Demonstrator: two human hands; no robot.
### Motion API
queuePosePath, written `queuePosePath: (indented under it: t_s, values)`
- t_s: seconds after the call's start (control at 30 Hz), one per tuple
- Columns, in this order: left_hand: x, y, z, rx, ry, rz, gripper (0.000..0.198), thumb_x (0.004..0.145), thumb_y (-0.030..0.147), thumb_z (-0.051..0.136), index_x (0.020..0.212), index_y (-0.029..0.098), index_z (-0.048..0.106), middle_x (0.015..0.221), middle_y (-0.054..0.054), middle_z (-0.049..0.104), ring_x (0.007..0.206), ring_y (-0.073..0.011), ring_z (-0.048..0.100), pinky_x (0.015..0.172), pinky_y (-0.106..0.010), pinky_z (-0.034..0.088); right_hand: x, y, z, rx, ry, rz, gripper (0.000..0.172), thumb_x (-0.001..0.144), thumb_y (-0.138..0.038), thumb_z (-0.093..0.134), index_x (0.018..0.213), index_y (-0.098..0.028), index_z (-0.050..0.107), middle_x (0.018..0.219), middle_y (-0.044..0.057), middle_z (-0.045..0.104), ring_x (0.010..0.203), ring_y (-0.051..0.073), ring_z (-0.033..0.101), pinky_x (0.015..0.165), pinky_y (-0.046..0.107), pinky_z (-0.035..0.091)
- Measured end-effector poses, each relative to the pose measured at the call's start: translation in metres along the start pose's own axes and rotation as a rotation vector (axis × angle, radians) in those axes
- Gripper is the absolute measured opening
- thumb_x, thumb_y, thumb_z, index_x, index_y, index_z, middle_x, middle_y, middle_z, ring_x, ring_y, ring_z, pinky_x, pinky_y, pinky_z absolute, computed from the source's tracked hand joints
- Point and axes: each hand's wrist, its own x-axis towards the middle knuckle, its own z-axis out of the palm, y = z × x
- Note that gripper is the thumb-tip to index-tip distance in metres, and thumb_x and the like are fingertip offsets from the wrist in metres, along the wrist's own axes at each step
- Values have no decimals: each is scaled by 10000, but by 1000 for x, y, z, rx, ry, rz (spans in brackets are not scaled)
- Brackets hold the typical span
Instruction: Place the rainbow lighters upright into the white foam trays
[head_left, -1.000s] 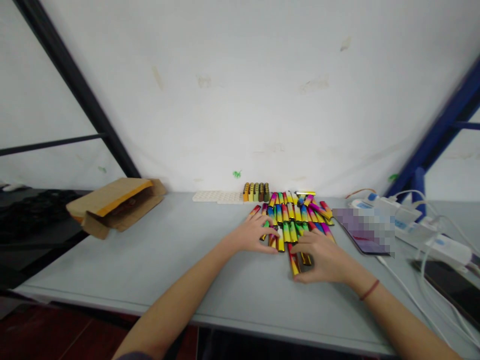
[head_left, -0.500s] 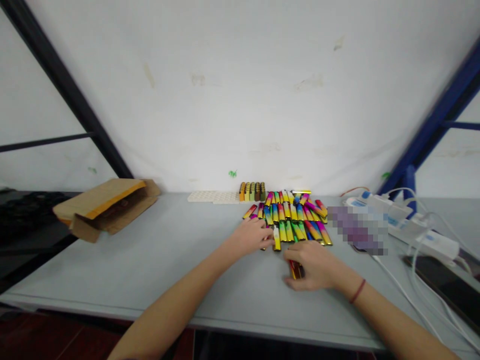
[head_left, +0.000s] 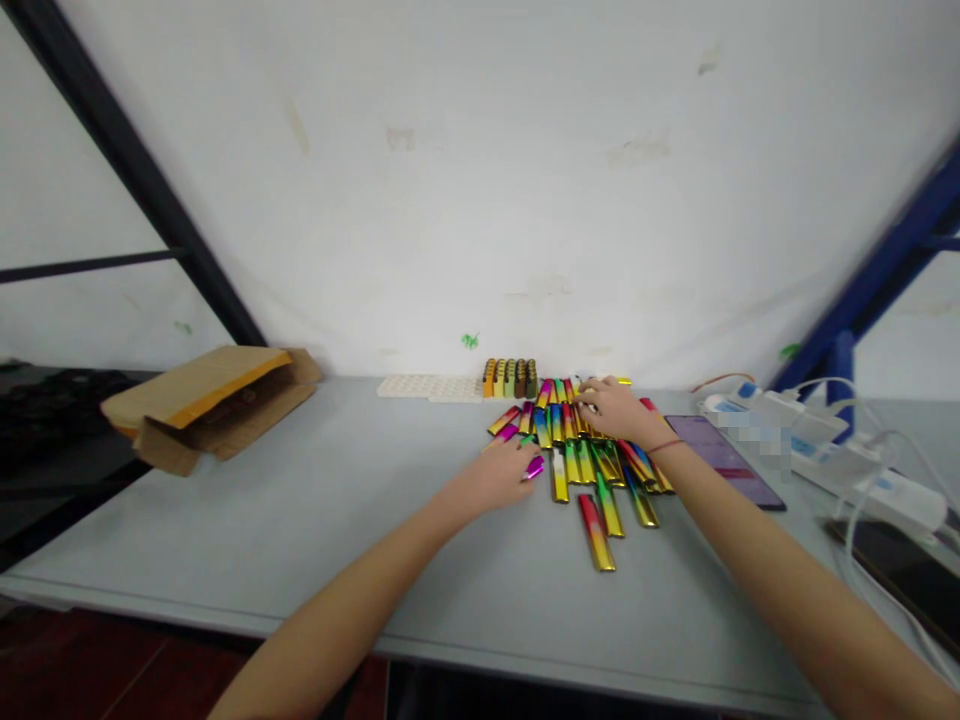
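Shiny lighters (head_left: 560, 477) in rainbow and gold lie in loose rows on the grey table. My left hand (head_left: 499, 475) rests over the front left of them, palm down, fingers loosely spread. A purple lighter (head_left: 533, 468) pokes out by its thumb; its lower part is hidden. Across the back rows reaches my right hand (head_left: 615, 408), fingers bent down but apart, touching or just above the lighters there. I see nothing gripped in it. One red-and-gold lighter (head_left: 597, 535) lies apart at the front, close to a green-and-gold lighter (head_left: 609, 506).
Upright lighters (head_left: 510, 379) stand in a block against the wall, beside white perforated trays (head_left: 409, 387). An open cardboard box (head_left: 217, 400) lies at left. At right are a phone (head_left: 720, 460), a power strip (head_left: 885, 495), cables and a dark phone (head_left: 900, 570).
My right hand has let go of the red-and-gold lighter at the front and moved back over the rear rows. Several front lighters now lie askew. My left hand has stayed nearly in place.
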Motion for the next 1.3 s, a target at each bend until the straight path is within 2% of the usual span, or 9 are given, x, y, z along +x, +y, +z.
queuePosePath:
  t_s: [0.1, 0.23, 0.43, 0.63, 0.73, 0.83, 1.0, 1.13, 1.3]
  values:
    - [-1, -8, -5, -44, -51, 19, 154, 794, 149, 521, 925, 155, 602, 923, -84, 641, 856, -243, 592, 745, -314, 463, -12, -5, 5, 15, -6, -21, 327, 878, -233, 425, 1031, -151, 703, 1074, 112, 666, 1013, 235, 544, 925, 365, 350]
    - [1, -15, -11, -63, -74, -2, 59, 783, 166, 519, 793, 159, 577, 797, -61, 607, 730, -216, 568, 680, -296, 450, -25, -7, -1, 71, 15, -38, 313, 895, -278, 433, 985, -161, 709, 991, 104, 688, 947, 221, 571, 904, 353, 363]
    - [6, -22, -15, -172, 26, 9, 70, 768, 152, 488, 706, 184, 497, 731, -28, 538, 688, -193, 531, 644, -280, 440, 8, -7, -2, 15, -9, 18, 345, 870, -188, 409, 1055, -118, 692, 1031, 123, 693, 938, 229, 594, 892, 340, 377]
    - [9, -30, -3, -232, 119, -2, 49, 754, 152, 495, 724, 190, 486, 798, -47, 552, 837, -230, 551, 761, -308, 462, 12, -17, 7, 28, -51, 36, 330, 761, -70, 445, 864, -162, 745, 915, 84, 723, 858, 228, 616, 833, 324, 417]
    - [11, -32, 1, -263, 159, 12, 36, 755, 151, 499, 764, 186, 507, 856, -64, 574, 910, -245, 550, 825, -322, 458, 15, -10, 7, 17, -25, 97, 375, 773, -69, 443, 1002, -151, 728, 986, 98, 715, 898, 228, 618, 846, 318, 427]
    - [12, -32, 1, -276, 178, 25, 53, 766, 147, 497, 802, 181, 517, 876, -69, 582, 925, -245, 548, 841, -325, 457, 26, -2, 9, 1, -55, 51, 420, 797, -101, 471, 1158, -181, 671, 1078, 89, 695, 951, 232, 611, 890, 328, 421]
    - [11, -31, -2, -278, 185, 20, 87, 769, 135, 498, 844, 172, 524, 865, -58, 579, 863, -223, 549, 800, -307, 459, 38, 0, 14, 14, -115, -12, 272, 829, -156, 509, 969, -201, 739, 990, 96, 715, 934, 241, 614, 871, 340, 436]
    - [11, -28, -3, -299, 199, -9, 77, 785, 139, 495, 846, 168, 532, 828, -39, 564, 821, -206, 540, 755, -291, 453, 34, 3, 15, 144, -36, 43, 239, 849, -170, 488, 931, -140, 711, 944, 117, 712, 905, 228, 622, 839, 330, 452]
    - [13, -24, -4, -360, 252, -71, 82, 848, 201, 477, 785, 165, 517, 770, -20, 525, 758, -186, 520, 691, -279, 444, 20, 18, 1, 613, 249, 276, 236, 813, -272, 540, 953, -118, 651, 880, 104, 704, 796, 189, 646, 758, 307, 492]
